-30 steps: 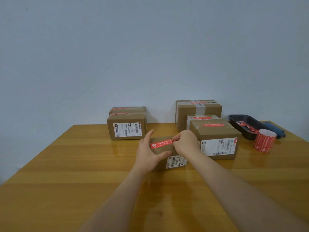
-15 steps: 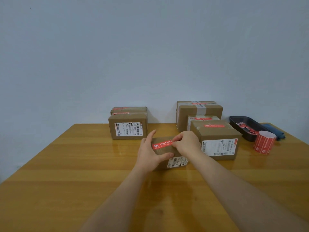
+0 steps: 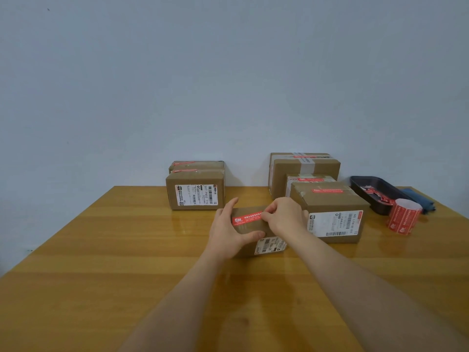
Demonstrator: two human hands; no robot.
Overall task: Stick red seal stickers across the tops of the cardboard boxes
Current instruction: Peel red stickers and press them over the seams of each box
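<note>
Sticker (image 3: pixel 247 218) is lying across the small box (image 3: pixel 250 231) mid-table, and compared with a second ago barely anything's shifting. My right hand (image 3: pixel 285 216) is pinching its right end down, while the left hand (image 3: pixel 225 231) is gripping the box's left side. I'm guessing this one's nearly done. A bigger box (image 3: pixel 332 212) is crowding my right; the table (image 3: pixel 101 262) left and front is giving me room.

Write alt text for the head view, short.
Two hands work on a small cardboard box on a wooden table: the left hand grips it while the right hand presses a red seal sticker across its top. Other boxes stand behind.
</note>
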